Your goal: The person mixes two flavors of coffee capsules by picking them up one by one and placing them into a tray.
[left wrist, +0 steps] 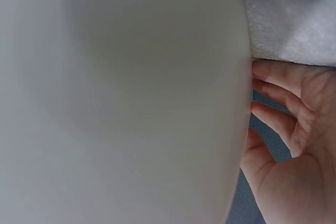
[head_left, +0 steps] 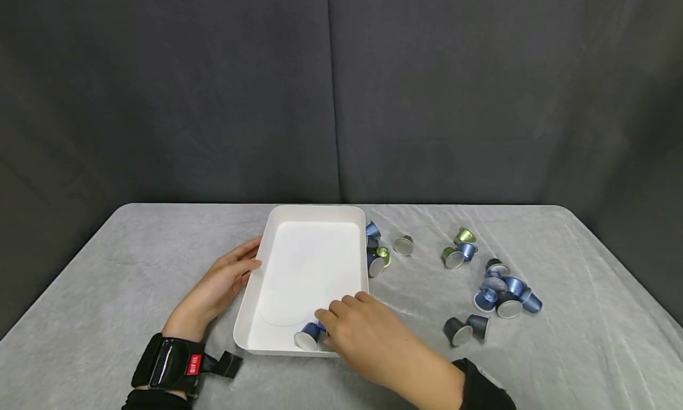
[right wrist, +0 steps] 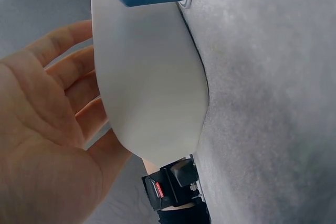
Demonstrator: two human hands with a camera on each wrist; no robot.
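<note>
On the worktop, the tray is steadied by the flat left hand; a pod (blue) is touched by the relaxed right hand.

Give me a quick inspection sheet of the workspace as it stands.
Surface: table under wrinkled grey cloth.
Job's things: white tray; one blue capsule lies in its near corner.
Clutter: loose capsules right of the tray, blue, green and dark; a few against the tray's right wall.
Hands: left hand flat against the tray's left wall, fingers straight; right hand over the tray's near edge, fingers at the blue capsule, grip unclear.
Cables: nothing seen.
Surroundings: dark curtain behind.
</note>
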